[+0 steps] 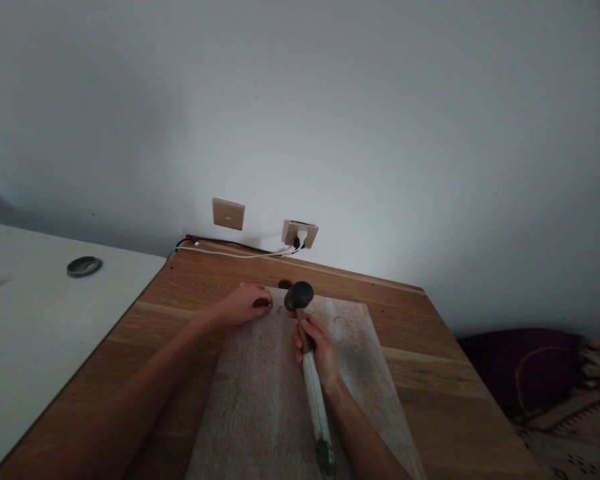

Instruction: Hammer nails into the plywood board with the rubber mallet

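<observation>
My right hand [320, 343] is wrapped round the upper handle of a rubber mallet [316, 407], close below its black head. The pale lower handle runs back toward me and ends in a dark grip. On the far left corner of a worn, greyish wooden board [260, 400], my left hand [245, 304] is closed on a small dark red piece [263, 303] with a bright tip. Its exact kind is too small to make out. The mallet head stands just right of my left fingers, apart from them.
The board lies on a brown wooden table [430, 373] against the wall. Cables [225, 251] run along the table's back edge to a wall socket [300, 235]. A white surface [25, 347] at left carries a round grey dish [84, 266]. Dark and patterned fabric [545, 367] lies at right.
</observation>
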A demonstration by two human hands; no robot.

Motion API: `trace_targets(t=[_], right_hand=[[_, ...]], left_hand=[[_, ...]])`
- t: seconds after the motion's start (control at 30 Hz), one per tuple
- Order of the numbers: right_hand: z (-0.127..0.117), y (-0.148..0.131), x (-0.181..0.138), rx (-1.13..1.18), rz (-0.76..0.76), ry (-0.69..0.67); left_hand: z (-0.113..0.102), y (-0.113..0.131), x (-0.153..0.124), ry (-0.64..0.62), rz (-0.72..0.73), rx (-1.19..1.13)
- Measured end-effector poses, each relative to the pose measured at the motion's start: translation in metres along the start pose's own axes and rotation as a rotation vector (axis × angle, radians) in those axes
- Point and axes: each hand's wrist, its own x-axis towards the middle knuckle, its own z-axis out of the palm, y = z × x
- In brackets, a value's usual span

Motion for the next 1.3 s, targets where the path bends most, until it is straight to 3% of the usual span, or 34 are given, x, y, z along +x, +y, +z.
trace_targets(t=[0.23,0.57,1.3], right_hand=[[0.005,0.003,-0.004,-0.023,0.081,-0.105],[0.011,0.01,-0.006,-0.009,0.068,-0.174],[0.011,0.011,0.001,-0.064,0.062,-0.189]], left_hand=[[0.002,-0.001,-0.001,0.001,-0.031,-0.056],[0.005,-0.008,-0.004,0.06,-0.111,-0.142],[0.01,-0.015,-0.003,0.082,-0.086,-0.092]])
